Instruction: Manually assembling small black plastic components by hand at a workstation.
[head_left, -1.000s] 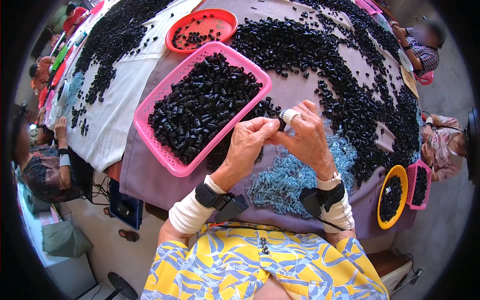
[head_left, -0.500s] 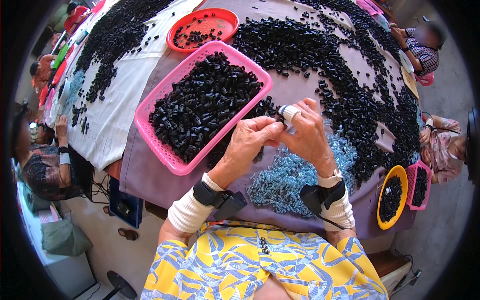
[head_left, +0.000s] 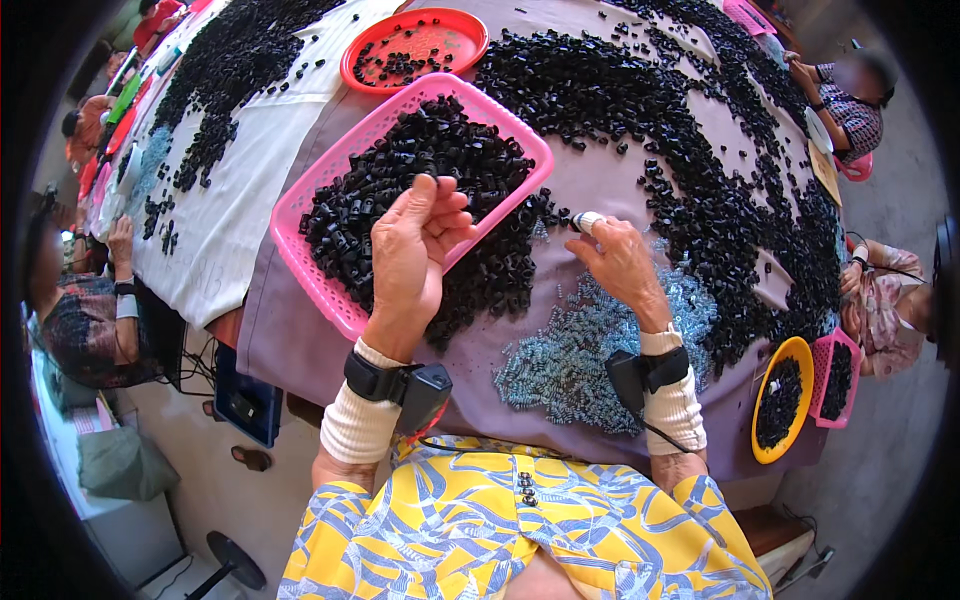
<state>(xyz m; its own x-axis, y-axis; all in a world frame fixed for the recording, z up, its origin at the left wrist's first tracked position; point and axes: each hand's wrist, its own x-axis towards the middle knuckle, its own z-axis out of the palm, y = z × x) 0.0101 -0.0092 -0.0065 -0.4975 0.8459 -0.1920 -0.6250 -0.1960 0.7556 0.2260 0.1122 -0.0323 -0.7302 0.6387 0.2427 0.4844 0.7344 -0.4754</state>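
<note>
A small black piece [head_left: 430, 178] sits pinched between the thumb and fingertips of the left hand [head_left: 415, 250], raised just above the pink basket tray [head_left: 300, 205], which is rectangular, latticed, and heaped with more of the same black plastic pieces [head_left: 400, 200]. The right hand [head_left: 622, 262] rests lower on the table [head_left: 290, 340], fingers loosely curled with a pale tape-wrapped fingertip pointing toward the tray; whether it holds anything cannot be told. Under and before that hand spreads a patch of small silvery-blue metal bits [head_left: 580, 350]. Both wrists wear black strapped devices over cream cuffs. Beyond the tray stands a round red basket [head_left: 412, 45] with a thin scatter of black pieces, and a wide black drift [head_left: 700, 170] covers the far and right side of the mauve cloth on the table. At the right edge hang a round yellow bowl [head_left: 782, 398] and a small pink basket [head_left: 835, 378], both filled with black pieces. A white cloth [head_left: 220, 230] covers the adjoining table to the left, where other people sit; more sit at the right, over a grey concrete floor [head_left: 200, 480].
</note>
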